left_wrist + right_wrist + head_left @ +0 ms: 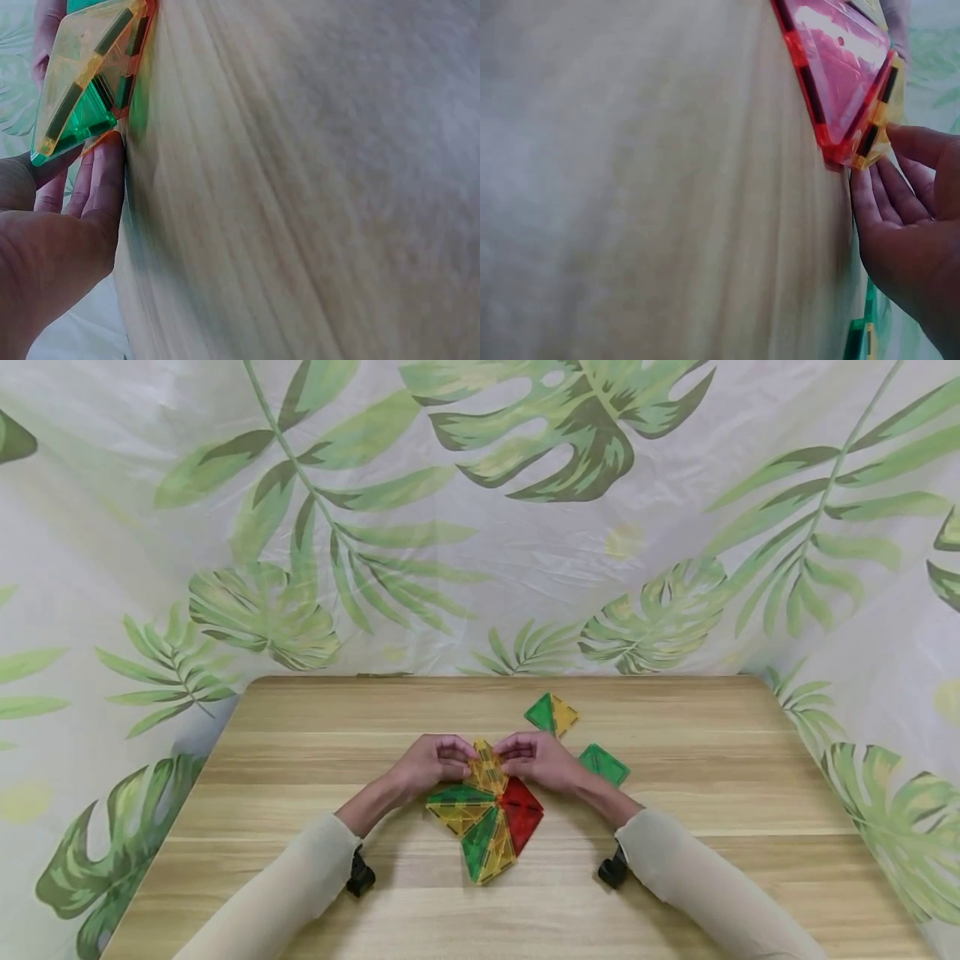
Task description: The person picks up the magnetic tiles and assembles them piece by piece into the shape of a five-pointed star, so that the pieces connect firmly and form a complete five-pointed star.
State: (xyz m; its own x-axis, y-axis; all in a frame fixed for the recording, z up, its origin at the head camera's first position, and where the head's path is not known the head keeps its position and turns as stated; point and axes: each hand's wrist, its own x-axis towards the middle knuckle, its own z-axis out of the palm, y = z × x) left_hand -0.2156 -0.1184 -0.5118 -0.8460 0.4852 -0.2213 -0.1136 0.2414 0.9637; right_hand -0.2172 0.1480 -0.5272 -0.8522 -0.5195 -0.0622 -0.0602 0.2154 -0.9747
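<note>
1. Sleeves in a pale beige knit come in from the near table edge, and both forearms converge toward the middle of the wooden table (315, 860).
2. At the end of the left forearm, the left hand (429, 763) has its fingers curled inward, their tips pinching the left edge of a yellow triangular magnetic tile (487, 768). In the left wrist view the fingers (105, 180) lie against the tabletop just under the tile cluster's corner.
3. Opposite it, the right hand (538, 760) mirrors this, fingers curled and pinching the same yellow tile from its right edge. The right wrist view shows the fingertips (889, 187) just beside the corner of the red tile (840, 60).
4. That yellow tile sits directly between the two hands, at the far end of the tile fan (483, 822). It looks tilted up from the table rather than lying flat, though how steeply I cannot tell.
5. Its long axis runs away from the person, pointing back toward the fan's hub; both hands are equally close to it.
6. Outward from the hands, the fan spreads toward the person: green and yellow wedges on the left, red on the right.
7. Farther off, a green-and-yellow tile pair (551, 713) lies beyond the right hand, and a green square tile (604, 764) lies just beside its wrist.
</note>
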